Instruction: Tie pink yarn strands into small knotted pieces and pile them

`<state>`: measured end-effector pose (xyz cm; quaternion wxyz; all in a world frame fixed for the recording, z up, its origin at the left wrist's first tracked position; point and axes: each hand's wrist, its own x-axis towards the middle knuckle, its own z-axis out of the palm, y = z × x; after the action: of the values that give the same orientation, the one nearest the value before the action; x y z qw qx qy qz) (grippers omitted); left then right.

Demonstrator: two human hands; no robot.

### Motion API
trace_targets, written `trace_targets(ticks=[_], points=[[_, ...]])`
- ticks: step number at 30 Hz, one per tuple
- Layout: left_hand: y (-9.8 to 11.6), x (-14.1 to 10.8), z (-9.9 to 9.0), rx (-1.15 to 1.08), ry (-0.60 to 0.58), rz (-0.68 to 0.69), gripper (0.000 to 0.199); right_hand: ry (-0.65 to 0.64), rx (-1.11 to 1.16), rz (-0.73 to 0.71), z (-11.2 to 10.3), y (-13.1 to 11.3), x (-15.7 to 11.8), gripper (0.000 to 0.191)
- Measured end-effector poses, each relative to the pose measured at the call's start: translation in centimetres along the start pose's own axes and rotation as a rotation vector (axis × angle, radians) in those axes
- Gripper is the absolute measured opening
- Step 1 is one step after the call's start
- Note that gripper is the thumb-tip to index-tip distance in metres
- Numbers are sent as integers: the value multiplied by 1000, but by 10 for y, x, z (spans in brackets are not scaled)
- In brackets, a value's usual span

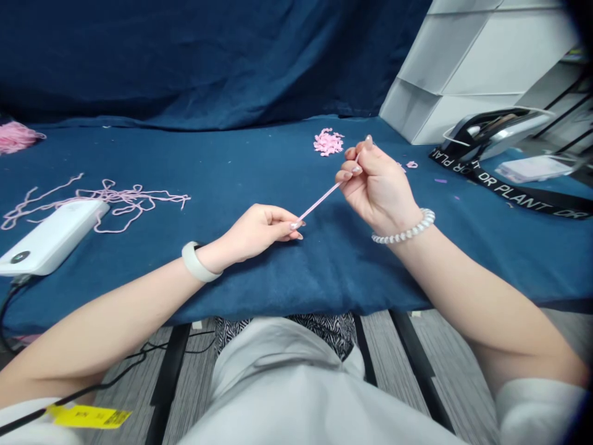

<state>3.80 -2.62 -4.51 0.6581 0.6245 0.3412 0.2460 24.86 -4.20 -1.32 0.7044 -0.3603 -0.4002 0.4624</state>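
Note:
A short length of pink yarn (320, 201) is stretched taut on a slant between my two hands, above the blue cloth. My left hand (265, 230) pinches its lower end between thumb and fingertips. Higher up and to the right, my right hand (373, 179) is closed on the other end, fingers curled in. Just beyond the right hand sits a small heap of short pink yarn pieces (328, 142). A tiny pink loop (412, 164) lies to the right of that hand.
Loose pink yarn strands (134, 196) lie at left around a white power bank (55, 238) with a cable. A pink yarn bundle (18, 137) is at far left. White boxes (482, 62) stand at back right, near a black lettered strap (509, 188) on the blue-covered table (222, 167).

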Motion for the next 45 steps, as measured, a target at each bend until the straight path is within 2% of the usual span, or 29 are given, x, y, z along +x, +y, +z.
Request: trace_targets(ticks=[4, 9, 11, 13, 18, 21, 24, 27, 34, 39, 43, 45], points=[[-1, 0, -4, 275, 31, 150, 25, -10, -54, -21, -7, -3, 6, 24], [6, -11, -2, 480, 161, 528, 24, 81, 86, 136, 3, 7, 2, 21], [9, -16, 2, 497, 131, 653, 23, 86, 89, 240, 11, 17, -6, 22], [9, -20, 6, 484, 57, 699, 22, 67, 47, 363, 19, 26, -16, 21], [2, -28, 17, 251, -182, 630, 19, -50, -8, 594, 34, 39, -36, 23], [0, -25, 18, 85, -133, 552, 18, -90, 29, 600, 34, 41, -38, 23], [-1, -17, 15, -52, 20, 473, 21, -126, 62, 543, 30, 42, -37, 22], [0, -8, 13, -202, 107, 371, 24, -167, 69, 465, 27, 41, -36, 22], [5, -6, 14, -361, 183, 251, 25, -190, -41, 270, 24, 40, -38, 33], [8, -7, 12, -381, 210, 218, 30, -170, -244, 34, 25, 37, -38, 36], [11, -8, 12, -405, 205, 155, 42, -184, -379, -87, 25, 33, -41, 34], [11, -7, 11, -402, 181, 122, 40, -201, -402, -123, 25, 31, -42, 32]])
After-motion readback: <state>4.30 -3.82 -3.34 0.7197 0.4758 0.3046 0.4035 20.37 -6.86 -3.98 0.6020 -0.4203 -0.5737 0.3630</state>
